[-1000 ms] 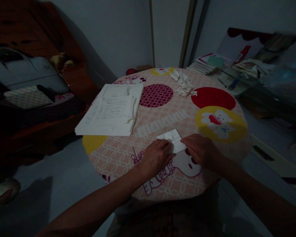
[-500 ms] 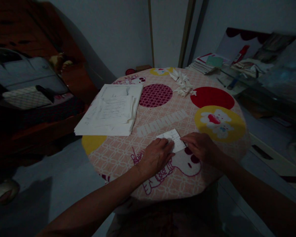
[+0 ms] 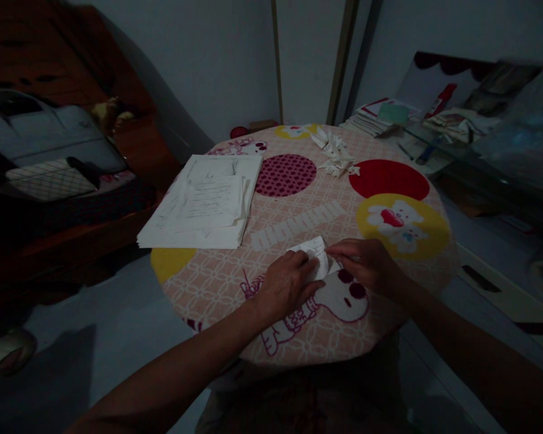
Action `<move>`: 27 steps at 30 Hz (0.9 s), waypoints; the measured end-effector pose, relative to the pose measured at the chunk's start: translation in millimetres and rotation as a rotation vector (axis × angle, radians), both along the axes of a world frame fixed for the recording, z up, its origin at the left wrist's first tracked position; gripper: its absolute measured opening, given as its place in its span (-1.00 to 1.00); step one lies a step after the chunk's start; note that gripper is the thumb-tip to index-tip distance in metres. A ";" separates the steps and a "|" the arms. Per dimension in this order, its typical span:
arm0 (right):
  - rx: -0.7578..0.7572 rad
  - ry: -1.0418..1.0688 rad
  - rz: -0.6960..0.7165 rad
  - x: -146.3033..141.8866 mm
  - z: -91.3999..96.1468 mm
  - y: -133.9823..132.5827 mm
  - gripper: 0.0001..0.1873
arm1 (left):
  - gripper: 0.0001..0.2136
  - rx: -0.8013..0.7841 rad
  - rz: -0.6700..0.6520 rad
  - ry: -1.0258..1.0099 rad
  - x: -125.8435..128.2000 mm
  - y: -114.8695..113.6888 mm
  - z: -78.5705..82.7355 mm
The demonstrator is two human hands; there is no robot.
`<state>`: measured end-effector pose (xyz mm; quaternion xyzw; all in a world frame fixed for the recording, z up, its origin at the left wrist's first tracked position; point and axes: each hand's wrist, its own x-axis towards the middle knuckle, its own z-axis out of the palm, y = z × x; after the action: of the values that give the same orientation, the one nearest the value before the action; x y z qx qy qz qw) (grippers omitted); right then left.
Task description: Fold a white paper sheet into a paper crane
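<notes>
A small white piece of paper (image 3: 315, 247) with handwriting on it lies on the round table near its front. My left hand (image 3: 286, 282) rests over the paper's left part, pressing it down with bent fingers, the thumb held apart. At the right edge, my right hand (image 3: 367, 263) pinches the paper between thumb and fingertips. That edge is lifted and curls over toward the left. My fingers cover part of the writing. Just beyond the paper, a slanted row of pale strips (image 3: 298, 226) lies on the patterned tablecloth (image 3: 217, 301).
To the left lies a stack of white papers (image 3: 208, 202) with writing on the top sheets. Crumpled paper scraps (image 3: 337, 157) sit at the back. A glass-topped surface (image 3: 461, 150) with cluttered items stands at right, and a wooden seat (image 3: 136, 144) holds a pale handbag (image 3: 67, 135).
My right hand has moved slightly left, bringing the paper's right edge up and over with it. The paper was lying flat before. My left hand has hardly moved.
</notes>
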<state>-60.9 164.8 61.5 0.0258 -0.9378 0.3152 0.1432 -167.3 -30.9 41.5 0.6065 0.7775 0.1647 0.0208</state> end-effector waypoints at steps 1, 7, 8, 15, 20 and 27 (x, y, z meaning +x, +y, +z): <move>-0.001 0.009 0.015 -1.7 -1.3 -0.4 -0.68 | -0.67 0.004 0.000 -0.004 0.0 0.0 -0.2; 0.097 0.075 0.126 -14.7 -15.9 7.3 -0.58 | -0.76 0.025 -0.012 0.020 2.5 -3.0 -2.4; 0.125 0.080 0.150 -16.5 -16.8 9.4 -0.59 | -0.75 0.026 -0.021 0.028 1.6 -3.7 -3.0; 0.253 -0.028 0.296 -20.3 -8.5 6.8 -0.79 | -0.74 0.076 -0.282 0.088 -32.9 -12.0 -8.5; 0.287 -0.082 0.271 -12.5 -11.5 -5.4 -0.77 | -0.76 0.102 -0.366 0.040 -44.2 -20.3 -8.6; 0.234 -0.102 0.242 -5.7 -11.5 -7.9 -0.73 | -0.79 0.168 -0.233 -0.154 -39.3 -25.2 -10.7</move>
<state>-66.5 156.9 49.9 0.1392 -0.9641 0.2200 0.0526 -206.6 -56.1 30.7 0.6776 0.6816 0.2719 0.0485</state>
